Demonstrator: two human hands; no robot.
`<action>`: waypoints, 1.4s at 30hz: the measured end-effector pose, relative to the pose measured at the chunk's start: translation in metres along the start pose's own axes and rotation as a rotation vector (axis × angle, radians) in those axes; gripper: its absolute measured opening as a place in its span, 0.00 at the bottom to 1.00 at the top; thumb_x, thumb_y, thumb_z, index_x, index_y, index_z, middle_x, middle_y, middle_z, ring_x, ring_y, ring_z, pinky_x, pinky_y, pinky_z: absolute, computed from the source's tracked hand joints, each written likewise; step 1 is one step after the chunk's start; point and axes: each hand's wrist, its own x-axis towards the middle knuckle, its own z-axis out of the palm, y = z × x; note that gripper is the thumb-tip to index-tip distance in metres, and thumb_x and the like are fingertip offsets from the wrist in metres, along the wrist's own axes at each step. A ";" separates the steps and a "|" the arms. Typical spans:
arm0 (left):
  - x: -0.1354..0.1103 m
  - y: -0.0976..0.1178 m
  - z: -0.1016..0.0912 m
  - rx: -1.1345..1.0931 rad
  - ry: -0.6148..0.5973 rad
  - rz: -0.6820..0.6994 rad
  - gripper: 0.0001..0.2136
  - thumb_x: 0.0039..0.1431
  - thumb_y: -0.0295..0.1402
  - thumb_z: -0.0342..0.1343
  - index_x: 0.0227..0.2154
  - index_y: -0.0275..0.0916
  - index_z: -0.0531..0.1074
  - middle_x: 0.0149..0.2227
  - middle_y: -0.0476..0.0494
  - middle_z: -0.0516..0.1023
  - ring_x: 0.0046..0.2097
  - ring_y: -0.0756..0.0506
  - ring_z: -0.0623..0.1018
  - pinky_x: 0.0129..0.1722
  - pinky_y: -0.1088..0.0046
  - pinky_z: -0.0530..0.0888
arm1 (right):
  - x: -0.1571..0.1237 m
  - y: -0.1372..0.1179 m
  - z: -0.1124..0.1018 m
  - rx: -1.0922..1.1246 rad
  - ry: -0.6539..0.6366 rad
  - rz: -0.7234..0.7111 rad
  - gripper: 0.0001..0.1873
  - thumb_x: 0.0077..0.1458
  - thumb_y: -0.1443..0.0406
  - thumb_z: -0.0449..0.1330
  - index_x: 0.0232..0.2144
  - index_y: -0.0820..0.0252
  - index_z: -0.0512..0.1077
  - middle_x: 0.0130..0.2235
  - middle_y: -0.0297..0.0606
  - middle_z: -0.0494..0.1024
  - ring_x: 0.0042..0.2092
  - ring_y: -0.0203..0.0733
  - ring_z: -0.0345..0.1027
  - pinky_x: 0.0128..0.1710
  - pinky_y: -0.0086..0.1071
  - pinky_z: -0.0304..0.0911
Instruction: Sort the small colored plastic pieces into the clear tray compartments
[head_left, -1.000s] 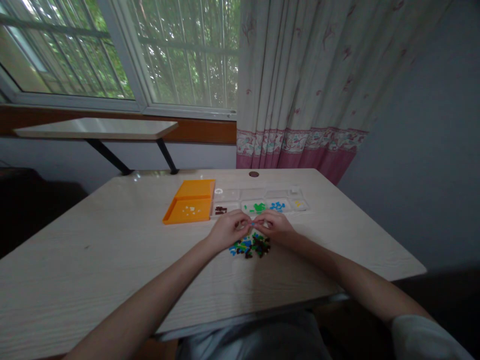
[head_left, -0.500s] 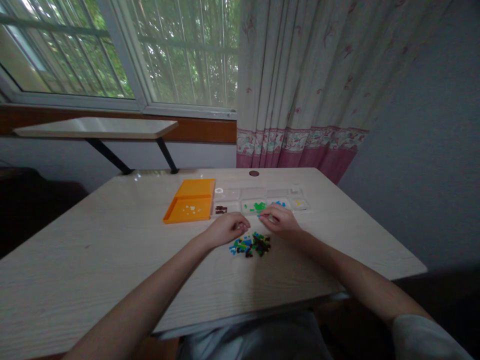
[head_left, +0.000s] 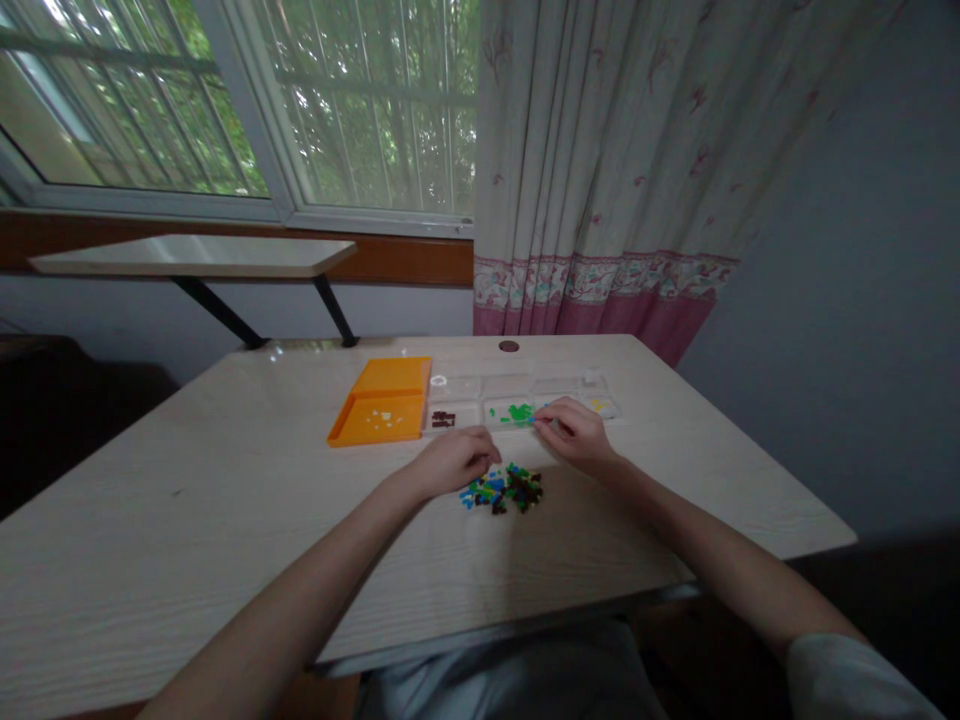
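A small heap of mixed blue, green and dark pieces (head_left: 504, 488) lies on the pale wooden table (head_left: 225, 520). My left hand (head_left: 456, 462) rests curled at the heap's left edge, fingers closed. My right hand (head_left: 574, 432) is pinched over the clear compartment tray (head_left: 517, 398), above the section where blue pieces lay; what it pinches is too small to name. The tray holds brown pieces (head_left: 443, 419), green pieces (head_left: 516, 412) and yellow pieces (head_left: 599, 405) in separate sections.
An orange lid (head_left: 382, 402) with a few pale bits lies left of the tray. A round cable hole (head_left: 508, 346) sits near the table's far edge. Behind are a window, a curtain (head_left: 600, 160) and a narrow shelf (head_left: 195, 256).
My hands, joined above the heap a second ago, have parted. The right hand moved away and to the right onto the tray; the left stayed by the heap.
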 end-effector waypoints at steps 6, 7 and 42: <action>-0.001 -0.004 0.001 0.014 0.019 0.024 0.09 0.53 0.26 0.48 0.33 0.38 0.73 0.36 0.44 0.72 0.37 0.49 0.72 0.37 0.77 0.68 | -0.001 0.001 0.000 -0.007 -0.010 0.067 0.06 0.53 0.65 0.56 0.31 0.59 0.72 0.29 0.38 0.74 0.31 0.36 0.66 0.30 0.29 0.64; -0.001 -0.004 0.001 0.017 0.017 0.023 0.09 0.54 0.26 0.48 0.33 0.38 0.73 0.35 0.44 0.72 0.37 0.49 0.72 0.37 0.77 0.68 | -0.001 0.001 0.000 -0.005 -0.005 0.070 0.06 0.53 0.65 0.56 0.30 0.59 0.72 0.29 0.38 0.74 0.31 0.36 0.66 0.31 0.30 0.64; -0.004 -0.008 -0.002 0.090 0.023 0.002 0.11 0.52 0.26 0.47 0.34 0.38 0.73 0.34 0.44 0.74 0.36 0.48 0.73 0.36 0.75 0.68 | -0.008 0.048 -0.013 -0.240 -0.334 0.308 0.09 0.54 0.64 0.53 0.34 0.59 0.73 0.31 0.36 0.74 0.32 0.36 0.65 0.33 0.29 0.59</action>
